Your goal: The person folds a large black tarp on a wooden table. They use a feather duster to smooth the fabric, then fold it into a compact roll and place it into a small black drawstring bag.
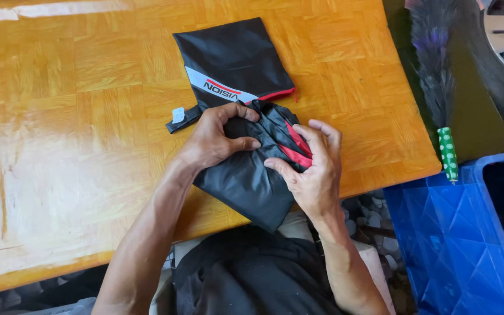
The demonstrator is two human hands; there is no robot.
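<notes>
Both grips are clamped on the folded black nylon garment with red lining point(246, 169), left hand point(214, 140) pinching its upper fold, right hand point(313, 172) pressing the red-edged side, its long axis running diagonally across the orange wooden surface point(77, 116) toward the person.

Black pouch point(237, 58) flat on table, crumpled black-red fabric point(258, 175) below it

A single head-worn camera looks steeply down from just above the seated person's chest. It faces forward over the orange wooden parquet bench point(59, 116), close in. The blue plastic crate point(456, 233) fills the lower right corner.
</notes>
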